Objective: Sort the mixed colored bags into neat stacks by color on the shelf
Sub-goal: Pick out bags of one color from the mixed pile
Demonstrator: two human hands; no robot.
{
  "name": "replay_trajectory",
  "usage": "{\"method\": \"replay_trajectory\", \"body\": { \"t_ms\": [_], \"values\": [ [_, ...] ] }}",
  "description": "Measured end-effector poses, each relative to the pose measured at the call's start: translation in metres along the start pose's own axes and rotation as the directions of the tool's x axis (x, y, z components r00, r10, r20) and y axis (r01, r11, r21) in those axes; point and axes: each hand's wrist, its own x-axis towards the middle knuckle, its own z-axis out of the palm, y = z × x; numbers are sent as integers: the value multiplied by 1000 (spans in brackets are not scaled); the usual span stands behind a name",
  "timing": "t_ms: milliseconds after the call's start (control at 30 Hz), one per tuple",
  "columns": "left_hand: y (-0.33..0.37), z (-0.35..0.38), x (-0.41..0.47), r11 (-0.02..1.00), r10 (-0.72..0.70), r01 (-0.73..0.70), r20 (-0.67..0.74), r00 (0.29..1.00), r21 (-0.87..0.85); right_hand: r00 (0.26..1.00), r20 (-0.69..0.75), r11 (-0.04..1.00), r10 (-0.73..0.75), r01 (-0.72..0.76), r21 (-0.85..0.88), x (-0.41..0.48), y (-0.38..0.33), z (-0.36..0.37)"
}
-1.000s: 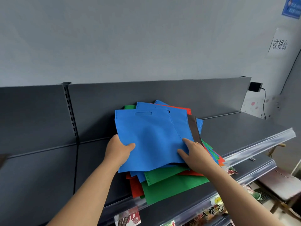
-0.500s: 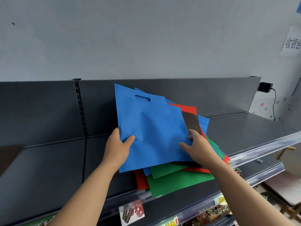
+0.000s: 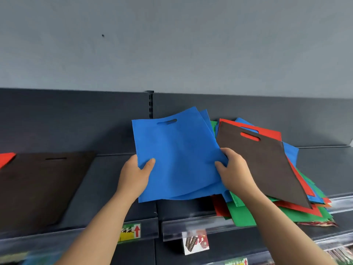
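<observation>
Bags in several colours lie as a loose heap, the mixed pile (image 3: 242, 217), on the right section of the shelf (image 3: 103, 180). The heap is fanned out and overhangs the front rail. Blue, red and green sheets show beneath a brown bag (image 3: 263, 165), which lies uppermost. On the left section a brown stack (image 3: 38, 188) lies flat, with a red bag (image 3: 5, 159) beside it at the frame edge. Sorting is judged to be at an early stage, since most of the heap is unsorted.

Step in hand, as judged: moving blue out of the heap. The blue bags (image 3: 177, 159), at least two by the doubled edges, are held clear of the pile above the shelf, between the brown stack and the heap, with the handle slot uppermost. No blue stack is visible on the shelf. The next move calls for squaring the edges and laying the bags flat on the bare shelf between the two, apart from the heap so colours do not mingle. The fabric looks limp and may sag or slide if let go unevenly.

The left hand (image 3: 133, 175) grasps the lower left edge, with the left thumb (image 3: 150, 162) on the front face and the fingers hidden behind. The right hand (image 3: 235, 173) grasps the right edge, with the right thumb (image 3: 219, 165) on the front and the fingers (image 3: 232, 154) curled round the edge.
</observation>
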Motion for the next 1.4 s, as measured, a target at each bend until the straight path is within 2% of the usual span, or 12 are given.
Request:
{"method": "replay_trajectory", "body": {
  "t_ms": [167, 267, 433, 567, 733, 967, 1233, 1400],
  "values": [
    [-29, -58, 9, 983, -148, 141, 55, 987, 117, 997, 71, 999, -1, -2, 51, -12, -41, 54],
    [-47, -87, 13, 970, -178, 162, 78, 981, 184, 990, 137, 999, 16, -22, 43, -18, -56, 84],
    [-74, -115, 18, 926, -201, 177, 40, 979, 334, 973, 208, 995, 94, -101, 21, -27, -64, 124],
    [-92, -127, 20, 880, -217, 179, 38, 975, 439, 948, 272, 986, 165, -164, -28, -33, -63, 144],
    [-97, -129, 20, 855, -215, 168, 41, 976, 491, 917, 323, 972, 234, -216, -90, -38, -61, 151],
    [-102, -132, 18, 785, -154, 82, 65, 986, 614, 885, 354, 934, 302, -201, -296, -45, -65, 156],
    [-92, -124, 13, 692, -30, -51, 99, 995, 720, 924, 323, 948, 206, -107, -300, -51, -67, 139],
    [-62, -87, 12, 785, 49, -146, 175, 983, 602, 982, 180, 959, 52, 1, -285, -48, -62, 102]
  ]
}}
